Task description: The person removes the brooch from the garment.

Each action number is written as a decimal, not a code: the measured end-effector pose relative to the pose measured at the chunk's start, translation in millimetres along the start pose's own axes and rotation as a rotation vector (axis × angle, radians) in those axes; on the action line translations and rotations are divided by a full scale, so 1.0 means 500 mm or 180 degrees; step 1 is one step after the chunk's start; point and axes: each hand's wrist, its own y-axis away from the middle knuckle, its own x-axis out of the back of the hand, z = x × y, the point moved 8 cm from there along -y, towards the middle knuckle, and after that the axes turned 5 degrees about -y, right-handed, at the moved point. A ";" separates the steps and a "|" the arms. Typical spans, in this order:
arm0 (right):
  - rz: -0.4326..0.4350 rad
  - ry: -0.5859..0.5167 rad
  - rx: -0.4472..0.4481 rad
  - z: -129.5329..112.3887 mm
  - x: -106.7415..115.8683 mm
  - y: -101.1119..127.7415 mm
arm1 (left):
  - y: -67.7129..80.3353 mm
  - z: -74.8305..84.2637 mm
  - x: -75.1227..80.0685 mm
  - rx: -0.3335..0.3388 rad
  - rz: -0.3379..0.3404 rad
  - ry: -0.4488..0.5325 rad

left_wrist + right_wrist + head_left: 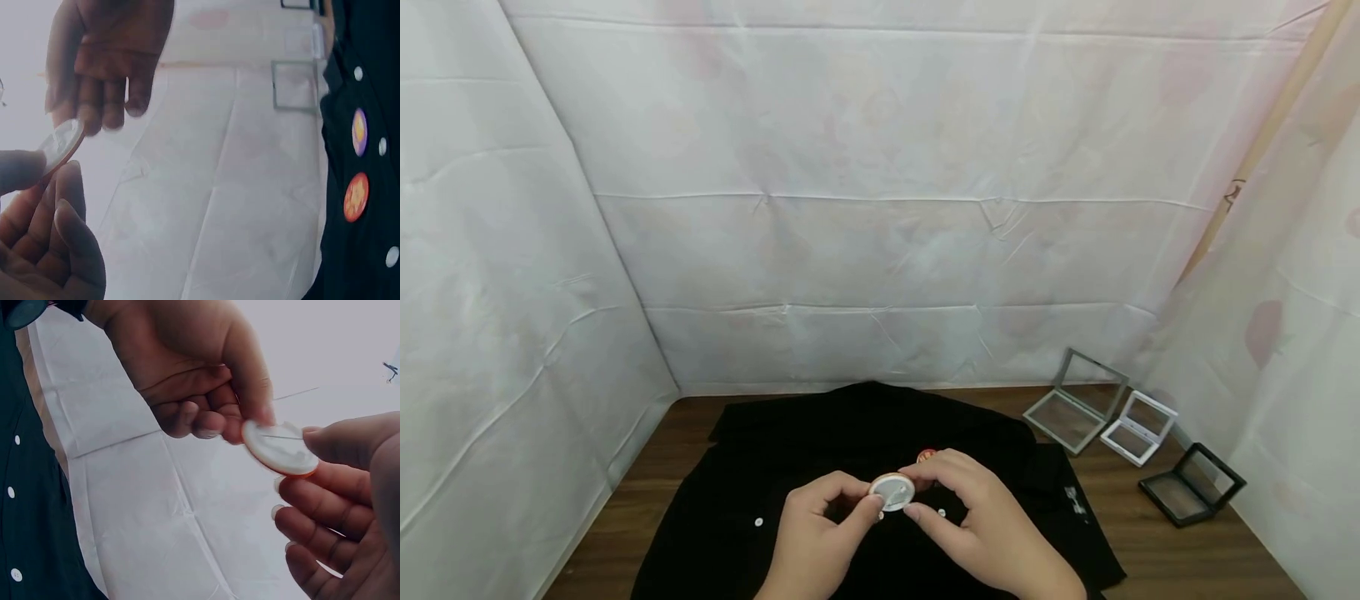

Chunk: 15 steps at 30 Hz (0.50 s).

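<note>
Badge (892, 490): white back up, pin showing, held above the shirt (790, 467), pinched in the grip of both left hand (817, 533) and right hand (981, 521). Not yet pinned, by my reading. Two badges (356, 196) already sit on the shirt. Three frames (1078, 402) on the tabletop (1210, 554).

So the shirt (850, 467) lies flat on the table (1187, 550), pretty much dead center. Both hands meet over its middle: left hand (816, 533) at 7 o'clock of the pin badge (892, 490), right hand (977, 517) at 4 o'clock. Another badge (927, 455) sits on the shirt just past them at 1 o'clock. Three display cases (1138, 429) line up off the shirt around 2 o'clock, near the backdrop (880, 208).
</note>
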 end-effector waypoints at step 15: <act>0.0349 -0.0565 -0.0023 0.009 -0.004 0.001 | 0.012 -0.028 -0.049 0.0531 -0.0126 0.1552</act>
